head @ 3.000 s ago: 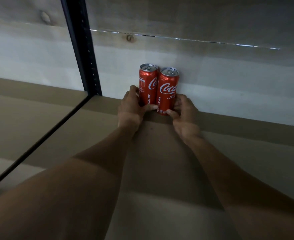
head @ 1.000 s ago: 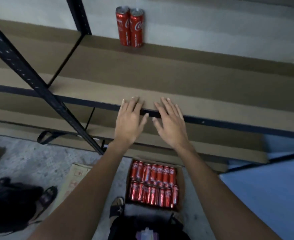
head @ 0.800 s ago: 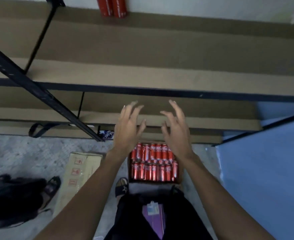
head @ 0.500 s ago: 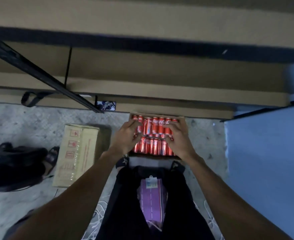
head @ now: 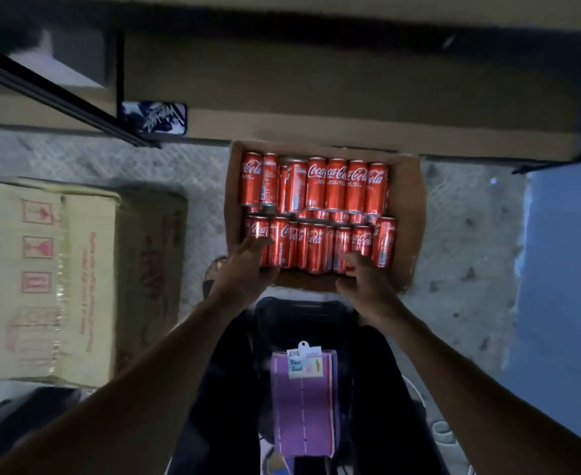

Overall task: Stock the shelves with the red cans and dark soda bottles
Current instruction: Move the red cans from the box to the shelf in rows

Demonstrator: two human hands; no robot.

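Both hands lower now, left hand [head: 248,269] and right hand [head: 364,282] half-open over blurred red cans [head: 316,217], grip seemingly unformed.

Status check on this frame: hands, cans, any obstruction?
Left hand and right hand both on near-row red cans in open cardboard tray; grip unconfirmed. Nothing lifted. No obstruction.

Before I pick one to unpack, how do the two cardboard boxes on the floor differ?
The box of red cans is open, brown, and lies right under both hands. The pale carton to the left is closed, with red printed symbols. Both rest on the concrete floor.
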